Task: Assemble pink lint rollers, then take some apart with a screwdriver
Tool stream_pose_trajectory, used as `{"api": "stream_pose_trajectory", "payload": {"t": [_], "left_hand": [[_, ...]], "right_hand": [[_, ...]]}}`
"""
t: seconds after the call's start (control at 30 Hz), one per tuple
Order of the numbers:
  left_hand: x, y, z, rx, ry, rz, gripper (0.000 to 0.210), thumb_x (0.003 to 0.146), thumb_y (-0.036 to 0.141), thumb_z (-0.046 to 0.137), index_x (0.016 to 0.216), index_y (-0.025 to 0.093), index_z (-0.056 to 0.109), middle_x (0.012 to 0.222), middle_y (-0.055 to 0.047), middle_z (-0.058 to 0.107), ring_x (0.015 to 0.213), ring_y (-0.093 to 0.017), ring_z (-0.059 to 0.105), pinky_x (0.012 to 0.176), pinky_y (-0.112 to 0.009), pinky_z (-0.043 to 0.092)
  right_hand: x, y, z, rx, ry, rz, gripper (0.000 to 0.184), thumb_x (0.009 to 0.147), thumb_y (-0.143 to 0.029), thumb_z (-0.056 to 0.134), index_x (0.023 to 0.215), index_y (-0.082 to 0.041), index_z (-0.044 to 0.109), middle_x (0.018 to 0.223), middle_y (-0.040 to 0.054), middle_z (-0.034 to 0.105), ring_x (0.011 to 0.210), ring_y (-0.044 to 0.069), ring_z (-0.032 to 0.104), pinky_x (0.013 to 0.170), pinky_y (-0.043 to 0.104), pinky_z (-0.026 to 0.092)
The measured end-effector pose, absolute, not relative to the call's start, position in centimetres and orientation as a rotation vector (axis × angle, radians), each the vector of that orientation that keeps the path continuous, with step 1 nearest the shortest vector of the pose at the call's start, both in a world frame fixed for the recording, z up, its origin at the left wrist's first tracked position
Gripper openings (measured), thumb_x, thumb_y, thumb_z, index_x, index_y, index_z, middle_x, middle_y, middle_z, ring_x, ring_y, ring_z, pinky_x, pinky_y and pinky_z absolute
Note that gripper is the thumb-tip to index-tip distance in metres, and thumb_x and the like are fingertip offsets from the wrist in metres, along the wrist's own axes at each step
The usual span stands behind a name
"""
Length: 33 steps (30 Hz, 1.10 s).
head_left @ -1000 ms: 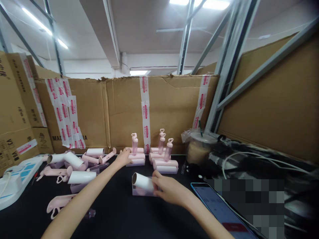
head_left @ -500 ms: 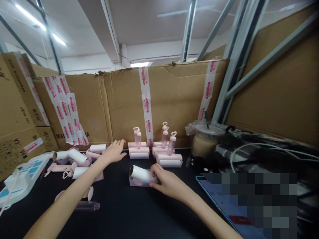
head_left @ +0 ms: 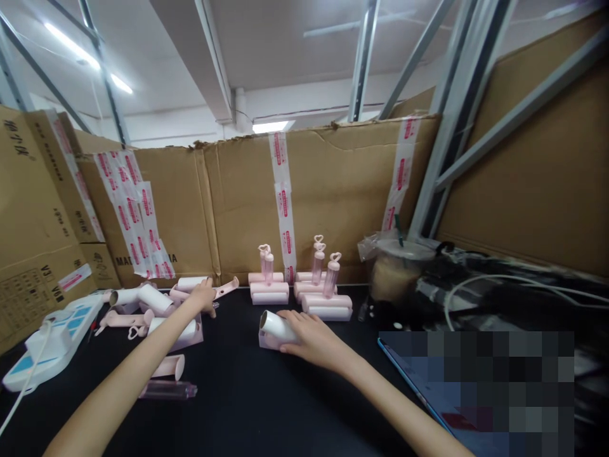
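Observation:
My left hand (head_left: 203, 297) is at the back left with its fingers curled down on a slim pink lint roller part (head_left: 227, 288), whose end sticks out to the right. What lies under my fingertips is mostly hidden. At the middle of the table, my right hand (head_left: 309, 336) is closed around a white lint roll (head_left: 276, 326), tilted in a translucent pink box (head_left: 269, 341). Around my left forearm lie more white rolls (head_left: 155, 298), pink handles (head_left: 124, 319) with heart-shaped ends, and a clear pink tube (head_left: 169, 390).
Several pink lint rollers (head_left: 328, 304) with upright heart-topped handles stand along the cardboard wall (head_left: 238, 203). To the right are a lidded drink cup (head_left: 392, 273), a blue-edged tablet (head_left: 404, 368) and a white cable (head_left: 499, 277). A white power strip (head_left: 57, 343) lies left.
My left hand has drawn back left and down, its fingers now curled, and the slim pink part shows beside it. My right hand has shifted farther over the roll and box.

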<state>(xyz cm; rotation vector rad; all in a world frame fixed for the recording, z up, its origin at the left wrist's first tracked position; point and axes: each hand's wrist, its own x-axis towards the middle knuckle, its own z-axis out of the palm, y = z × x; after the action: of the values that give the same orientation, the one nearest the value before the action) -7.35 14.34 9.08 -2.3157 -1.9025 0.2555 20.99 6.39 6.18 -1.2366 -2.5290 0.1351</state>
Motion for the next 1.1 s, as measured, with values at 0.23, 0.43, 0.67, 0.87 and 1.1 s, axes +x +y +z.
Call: {"api": "stream_pose_trajectory", "payload": {"t": [0.23, 0.43, 0.67, 0.87, 1.1], "left_hand": [[-5.9, 15.4, 7.5, -2.405, -1.825, 0.186, 0.03, 0.086, 0.03, 0.051, 0.113, 0.016, 0.051, 0.114, -0.008, 0.054, 0.095, -0.02, 0.056, 0.079, -0.04, 0.049], [-4.8, 14.1, 7.8, -2.474, -1.792, -0.105, 0.031, 0.086, 0.03, 0.051, 0.114, 0.016, 0.051, 0.114, -0.008, 0.054, 0.095, -0.02, 0.057, 0.079, -0.04, 0.049], [-4.3, 9.6, 11.6, -2.622, -1.595, -0.643, 0.024, 0.09, 0.029, 0.037, 0.093, 0.013, 0.055, 0.091, -0.007, 0.057, 0.084, -0.018, 0.056, 0.077, -0.034, 0.046], [-0.5, 4.5, 11.7, -2.966, -1.284, -0.951, 0.019, 0.087, 0.034, 0.041, 0.093, 0.021, 0.054, 0.099, -0.003, 0.058, 0.09, -0.016, 0.056, 0.081, -0.028, 0.043], [0.2, 3.2, 8.5, -2.902, -1.488, -1.983, 0.028, 0.084, 0.037, 0.048, 0.107, 0.021, 0.045, 0.09, -0.005, 0.064, 0.085, -0.018, 0.061, 0.077, -0.031, 0.047]], "right_hand": [[22.1, 6.1, 6.3, -1.259, -2.468, 0.14, 0.055, 0.075, -0.044, 0.061, 0.121, -0.019, 0.044, 0.119, 0.0129, 0.053, 0.112, 0.029, 0.047, 0.093, 0.043, 0.032], [21.6, 5.2, 8.3, -0.945, -2.194, 0.238, 0.044, 0.084, -0.042, 0.051, 0.121, -0.023, 0.04, 0.122, 0.0093, 0.049, 0.115, 0.024, 0.045, 0.096, 0.039, 0.035], [19.5, 4.5, 8.0, -0.821, -1.912, 0.543, 0.051, 0.082, -0.036, 0.055, 0.128, -0.025, 0.034, 0.132, 0.0096, 0.039, 0.12, 0.025, 0.041, 0.1, 0.044, 0.034], [19.0, 4.8, 8.0, -0.69, -1.311, 1.121, 0.076, 0.076, -0.04, 0.062, 0.135, -0.031, 0.016, 0.122, 0.0085, 0.05, 0.096, 0.02, 0.059, 0.078, 0.038, 0.051], [21.5, 5.1, 9.2, -0.582, -0.899, 1.437, 0.016, 0.068, -0.028, 0.072, 0.078, -0.018, 0.065, 0.076, -0.0009, 0.067, 0.075, 0.013, 0.063, 0.066, 0.022, 0.052]]}}
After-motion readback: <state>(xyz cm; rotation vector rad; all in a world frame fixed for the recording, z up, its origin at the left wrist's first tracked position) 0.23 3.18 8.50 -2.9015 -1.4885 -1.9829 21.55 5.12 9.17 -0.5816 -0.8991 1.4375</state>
